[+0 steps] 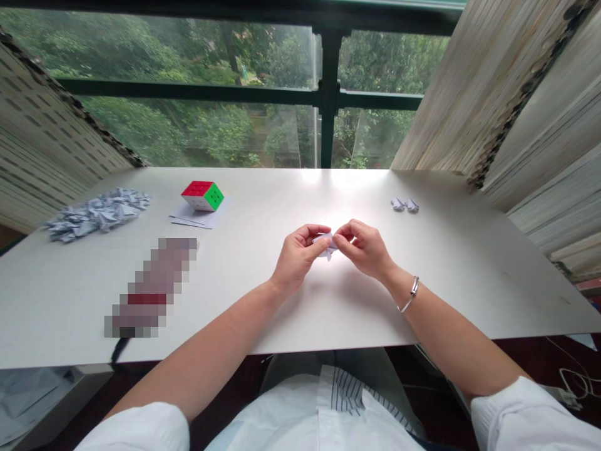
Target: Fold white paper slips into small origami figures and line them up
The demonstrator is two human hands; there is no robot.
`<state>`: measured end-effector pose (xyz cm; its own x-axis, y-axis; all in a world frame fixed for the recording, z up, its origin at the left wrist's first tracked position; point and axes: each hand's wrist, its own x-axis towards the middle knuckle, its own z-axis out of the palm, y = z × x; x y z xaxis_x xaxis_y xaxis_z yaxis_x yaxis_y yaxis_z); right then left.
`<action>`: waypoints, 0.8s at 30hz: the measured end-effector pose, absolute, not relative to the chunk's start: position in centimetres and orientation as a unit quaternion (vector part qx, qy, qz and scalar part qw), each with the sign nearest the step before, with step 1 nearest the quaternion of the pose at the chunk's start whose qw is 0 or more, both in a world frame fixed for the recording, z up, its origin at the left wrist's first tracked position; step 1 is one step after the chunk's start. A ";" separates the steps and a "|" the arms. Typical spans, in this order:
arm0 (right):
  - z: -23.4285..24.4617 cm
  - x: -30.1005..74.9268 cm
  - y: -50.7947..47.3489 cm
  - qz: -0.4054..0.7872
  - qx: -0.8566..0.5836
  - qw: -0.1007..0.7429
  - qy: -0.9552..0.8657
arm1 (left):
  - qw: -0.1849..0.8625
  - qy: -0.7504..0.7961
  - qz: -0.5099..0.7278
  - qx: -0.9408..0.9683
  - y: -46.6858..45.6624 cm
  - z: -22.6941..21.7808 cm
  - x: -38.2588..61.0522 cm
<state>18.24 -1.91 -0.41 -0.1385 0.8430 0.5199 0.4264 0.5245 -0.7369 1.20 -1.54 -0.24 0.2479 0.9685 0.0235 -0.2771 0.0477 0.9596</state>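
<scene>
1. Folded paper (330,249) was held over the table (277,195), between its near and far edges, clamped by your left hand (295,258).
2. Your right hand (369,250) pinched its right end.
3. Uneven tugging could have torn it; a slackened left grip could have dropped it.

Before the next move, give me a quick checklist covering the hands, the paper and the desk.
1. Left hand gripping the small folded paper: ok.
2. Right hand at the paper's other side, fingertips pinched: ok.
3. Creases inside the paper neat: cannot tell, fingers cover much of it.
4. Cube resting on the loose sheets: ok.
5. Two folded pieces clear of the hands, beyond the right one: ok.
</scene>
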 end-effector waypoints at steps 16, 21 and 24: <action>-0.4 17.3 -2.2 0.374 -0.501 0.504 -0.596 | 0.613 0.381 0.524 0.451 -1.3 -0.5 1.6; -0.1 17.1 -2.4 0.413 -0.498 0.500 -0.576 | 0.608 0.385 0.529 0.450 -1.3 -0.6 1.5; -0.1 17.0 -2.4 0.427 -0.497 0.501 -0.566 | 0.604 0.388 0.530 0.452 -1.3 -0.6 1.5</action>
